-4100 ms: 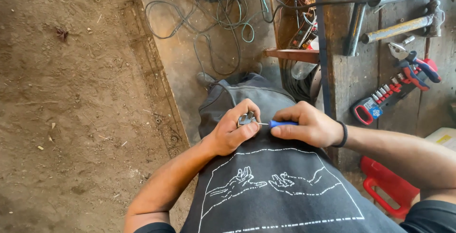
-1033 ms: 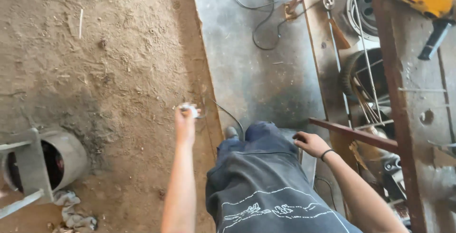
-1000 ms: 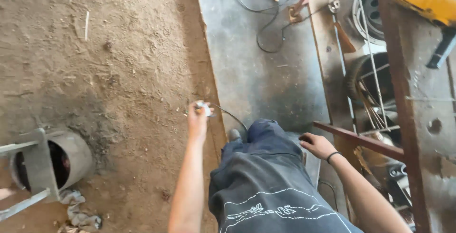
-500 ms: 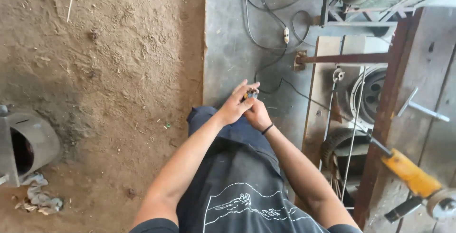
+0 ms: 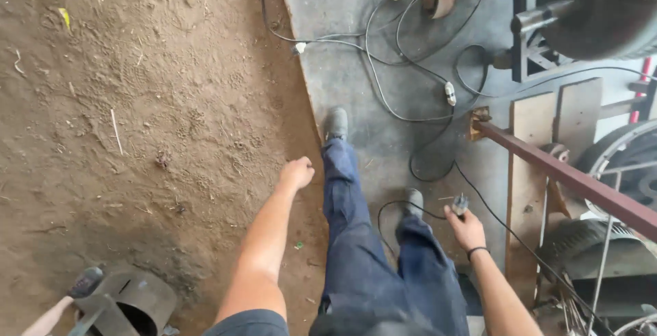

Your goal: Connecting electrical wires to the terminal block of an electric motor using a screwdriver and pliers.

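Note:
I look down at my legs in blue jeans (image 5: 356, 240), mid-stride along the edge of a grey concrete slab (image 5: 383, 83). My left hand (image 5: 298, 172) hangs over the dirt as a closed fist, and I see nothing in it. My right hand (image 5: 465, 226) is lower and to the right, gripping a small grey plug (image 5: 460, 204). A black cable (image 5: 417, 206) loops from the plug past my right shoe (image 5: 413, 201).
Black cables with white connectors (image 5: 449, 93) snake across the slab. A rusty steel bar (image 5: 568, 182) slants at the right, with a large dark drum (image 5: 602, 7) above it. A metal cylinder (image 5: 130, 302) lies at the bottom left on the dirt floor (image 5: 137, 103).
Half a second ago both hands met on a small object in front of me. Now they are apart: the left has swung out over the dirt, the right holds the plug lower down.

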